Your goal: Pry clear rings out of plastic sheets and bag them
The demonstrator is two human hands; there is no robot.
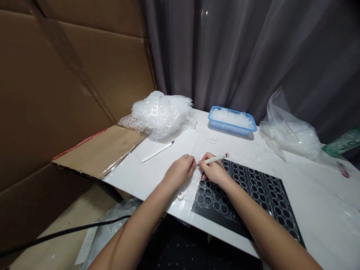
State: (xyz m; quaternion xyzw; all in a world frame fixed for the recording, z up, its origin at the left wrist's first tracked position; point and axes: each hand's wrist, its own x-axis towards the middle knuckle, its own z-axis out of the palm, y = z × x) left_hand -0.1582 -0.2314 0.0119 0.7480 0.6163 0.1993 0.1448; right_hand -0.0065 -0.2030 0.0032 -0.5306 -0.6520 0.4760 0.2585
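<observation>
My right hand [213, 170] is closed around a white pen-like tool [215, 159] with a reddish-brown back end. The tool's thin dark tip points at the fingers of my left hand [182, 168]. Those fingers are pinched together at a clear plastic strip of rings [199, 146], and the hand hides part of it. Below the wrists, a loose clear ring [180, 195] lies near the table's front edge. Beneath my right hand and forearm is a black sheet [284, 180] covered with rows of clear rings [257, 184].
A second slim white tool [156, 152] lies left on the white table [317, 187]. Behind are a heap of clear ring sheets [163, 112], a blue basket [232, 129] of clear pieces and a zip bag [292, 135]. Cardboard [70, 75] stands left; a green item [343, 142] sits right.
</observation>
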